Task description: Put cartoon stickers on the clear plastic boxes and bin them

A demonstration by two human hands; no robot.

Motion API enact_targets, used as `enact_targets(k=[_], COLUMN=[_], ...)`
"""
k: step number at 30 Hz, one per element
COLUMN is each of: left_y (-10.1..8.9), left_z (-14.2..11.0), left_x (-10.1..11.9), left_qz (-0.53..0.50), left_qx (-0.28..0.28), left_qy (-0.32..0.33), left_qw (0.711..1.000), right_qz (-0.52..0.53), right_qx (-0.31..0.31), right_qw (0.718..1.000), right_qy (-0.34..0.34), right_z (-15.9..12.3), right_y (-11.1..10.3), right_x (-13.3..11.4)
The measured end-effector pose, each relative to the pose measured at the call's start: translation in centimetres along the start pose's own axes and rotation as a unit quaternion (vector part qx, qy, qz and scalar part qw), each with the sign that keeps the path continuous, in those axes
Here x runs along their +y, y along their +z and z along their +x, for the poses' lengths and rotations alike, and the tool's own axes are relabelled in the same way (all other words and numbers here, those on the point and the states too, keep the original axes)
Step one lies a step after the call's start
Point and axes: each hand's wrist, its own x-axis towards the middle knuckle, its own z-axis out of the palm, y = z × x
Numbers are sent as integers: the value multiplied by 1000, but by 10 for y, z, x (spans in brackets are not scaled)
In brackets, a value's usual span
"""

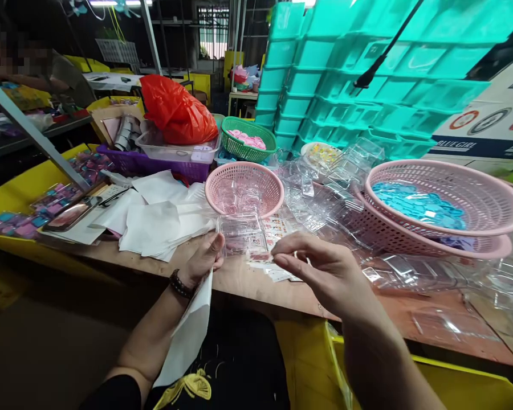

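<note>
While a person in dark clothing works at a crowded tabletop (248, 282), the left hand (200, 259) has its fingers clamped on a clear plastic box (241, 232), with a white sheet (192, 330) hanging beneath the same hand. Just beside the box, the right hand (312, 262) curves over printed sticker sheets (277, 229), thumb and forefinger tips close together; whether they pinch anything, an onlooker cannot tell. Behind the box sits a round pink basket (244, 166) of clear packaging, flanked by white papers (151, 222) and, opposite, larger stacked pink baskets (491, 196), the upper one holding blue pieces (419, 206). Teal bins (346, 85) tower beyond.
</note>
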Motion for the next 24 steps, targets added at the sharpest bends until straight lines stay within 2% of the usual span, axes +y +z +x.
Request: enact_targets(k=[2,5,13,19,24], left_y=[0,2,3,1,1], left_z=[-1,-2,-7,-3,-4], left_x=[-3,-3,10,6,7], left_qz=[11,25,100,46,49], left_qx=[-6,-5,49,18,20], left_qy=[8,11,24,5,10], left_qw=[1000,1000,993,999,999], right_qz=[40,64,45,45,24], right_qx=[-112,-156,-140,-138,-138], right_qw=[990,976,976,975,975], right_qy=[79,139,158,168,171], right_z=[11,28,40,42,42], right_y=[2,11,22,26,26], right_x=[-3,4,24,26,27])
